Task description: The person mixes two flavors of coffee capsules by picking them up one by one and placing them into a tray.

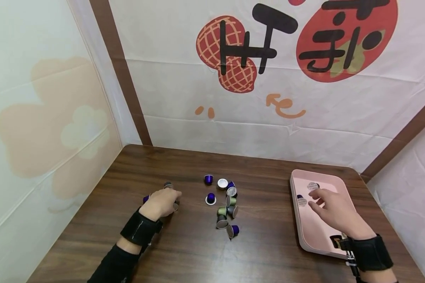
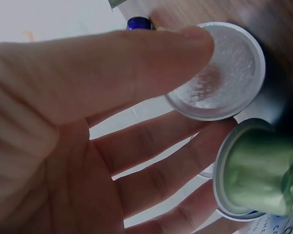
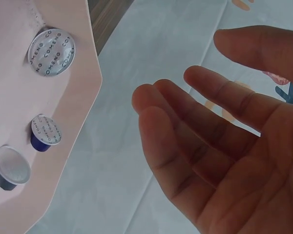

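My left hand [image 1: 161,202] is low over the left part of the table. In the left wrist view its thumb lies on the silver lid of a coffee capsule [image 2: 234,68], pinching it against the fingers behind. A green capsule [image 2: 259,168] sits close by those fingers. Around that hand in the head view are a dark capsule [image 1: 168,184] and a blue capsule [image 1: 146,199], partly hidden. Over the pink tray [image 1: 306,236] hovers my right hand [image 1: 334,212], fingers loosely bent and holding nothing. Capsules lie in the tray, among them a white-lidded one [image 3: 51,52] and a blue one [image 3: 45,134].
Several more capsules lie mid-table between the hands, including an upturned blue one [image 1: 210,198], a white-lidded one [image 1: 222,183] and a green one [image 1: 230,201]. A printed white cloth [image 1: 212,133] hangs behind the wooden table [image 1: 262,251], with more cloth at both sides.
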### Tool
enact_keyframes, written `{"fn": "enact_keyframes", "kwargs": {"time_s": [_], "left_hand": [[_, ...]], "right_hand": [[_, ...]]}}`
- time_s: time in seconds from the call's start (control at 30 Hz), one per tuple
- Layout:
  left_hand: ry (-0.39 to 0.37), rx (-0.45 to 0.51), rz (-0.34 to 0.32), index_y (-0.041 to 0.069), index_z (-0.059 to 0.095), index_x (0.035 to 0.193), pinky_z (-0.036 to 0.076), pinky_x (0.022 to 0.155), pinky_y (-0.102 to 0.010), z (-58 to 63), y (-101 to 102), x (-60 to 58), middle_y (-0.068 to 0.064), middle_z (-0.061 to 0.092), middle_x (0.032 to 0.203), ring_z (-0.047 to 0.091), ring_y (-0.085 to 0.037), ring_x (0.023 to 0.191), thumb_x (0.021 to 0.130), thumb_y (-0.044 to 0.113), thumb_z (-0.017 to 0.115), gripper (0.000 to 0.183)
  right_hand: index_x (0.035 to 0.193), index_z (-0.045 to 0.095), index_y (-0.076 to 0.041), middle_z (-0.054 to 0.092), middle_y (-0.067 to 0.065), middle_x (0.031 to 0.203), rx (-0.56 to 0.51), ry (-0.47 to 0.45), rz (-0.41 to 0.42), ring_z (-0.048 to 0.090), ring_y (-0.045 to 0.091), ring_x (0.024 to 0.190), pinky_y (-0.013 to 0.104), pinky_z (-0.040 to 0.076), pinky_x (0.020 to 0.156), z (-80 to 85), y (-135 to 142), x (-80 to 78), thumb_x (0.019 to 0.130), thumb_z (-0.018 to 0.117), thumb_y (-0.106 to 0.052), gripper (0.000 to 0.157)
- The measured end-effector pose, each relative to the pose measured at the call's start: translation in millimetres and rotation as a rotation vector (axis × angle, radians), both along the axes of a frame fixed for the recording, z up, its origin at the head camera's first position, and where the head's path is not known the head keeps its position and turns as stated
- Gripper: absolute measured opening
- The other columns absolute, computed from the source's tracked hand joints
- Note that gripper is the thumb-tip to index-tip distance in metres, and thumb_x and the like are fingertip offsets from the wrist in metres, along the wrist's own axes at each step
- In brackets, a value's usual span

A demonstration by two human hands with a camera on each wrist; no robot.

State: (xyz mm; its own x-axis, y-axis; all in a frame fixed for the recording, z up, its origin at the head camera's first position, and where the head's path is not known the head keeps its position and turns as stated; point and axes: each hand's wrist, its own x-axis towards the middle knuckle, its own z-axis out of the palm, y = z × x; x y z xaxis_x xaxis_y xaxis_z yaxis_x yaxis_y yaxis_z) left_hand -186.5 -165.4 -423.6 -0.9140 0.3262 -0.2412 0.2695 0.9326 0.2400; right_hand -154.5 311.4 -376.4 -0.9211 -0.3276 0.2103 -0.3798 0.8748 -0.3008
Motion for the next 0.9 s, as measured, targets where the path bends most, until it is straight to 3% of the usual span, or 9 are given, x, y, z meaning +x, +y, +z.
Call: {"fn": "enact_keyframes", "kwargs": {"time_s": [0.2, 0.43, 0.63, 0.9], "left_hand": [[0.016, 0.043, 0.0, 0.003, 0.062, 0.121, 0.049, 0.073, -0.038, -3.3, 2, 3.5, -0.013, 0.063, 0.111, 0.06, -0.022, 0.089, 0.084, 0.003, 0.068, 0.037], [0.103, 0.088, -0.062, 0.007, 0.065, 0.096, 0.044, 0.064, -0.034, 2.9, 15, 3.6, 0.0, 0.061, 0.081, 0.052, -0.014, 0.069, 0.085, 0.007, 0.069, 0.012], [0.139, 0.123, -0.099, 0.01, 0.065, 0.096, 0.046, 0.066, -0.033, 10.5, 34, 2.4, -0.001, 0.064, 0.089, 0.057, -0.013, 0.073, 0.085, 0.014, 0.071, 0.013], [0.177, 0.229, -0.138, 0.015, 0.064, 0.093, 0.042, 0.06, -0.03, 21.7, 60, -1.9, 0.006, 0.06, 0.083, 0.049, -0.01, 0.065, 0.085, 0.017, 0.071, 0.011]], "right_hand": [[0.097, 0.065, -0.003, 0.066, 0.005, 0.09, -0.045, -0.032, -0.013, 0.06, 0.016, 0.074, 0.035, 0.049, 0.063, -6.0, -7, 0.0, 0.086, 0.066, -0.008, 0.012], [0.097, 0.066, -0.005, 0.064, 0.0, 0.087, -0.086, -0.05, -0.006, 0.061, 0.015, 0.075, 0.032, 0.049, 0.063, -14.3, -28, -3.6, 0.087, 0.065, -0.008, 0.01], [0.098, 0.065, -0.008, 0.061, -0.004, 0.084, -0.159, -0.073, 0.041, 0.057, 0.009, 0.074, 0.03, 0.048, 0.065, -25.3, -52, -7.2, 0.088, 0.065, -0.009, 0.01], [0.103, 0.065, -0.011, 0.062, -0.005, 0.088, -0.225, -0.163, 0.077, 0.058, 0.007, 0.078, 0.029, 0.049, 0.069, -28.3, -91, -16.3, 0.091, 0.064, -0.015, 0.013]]}}
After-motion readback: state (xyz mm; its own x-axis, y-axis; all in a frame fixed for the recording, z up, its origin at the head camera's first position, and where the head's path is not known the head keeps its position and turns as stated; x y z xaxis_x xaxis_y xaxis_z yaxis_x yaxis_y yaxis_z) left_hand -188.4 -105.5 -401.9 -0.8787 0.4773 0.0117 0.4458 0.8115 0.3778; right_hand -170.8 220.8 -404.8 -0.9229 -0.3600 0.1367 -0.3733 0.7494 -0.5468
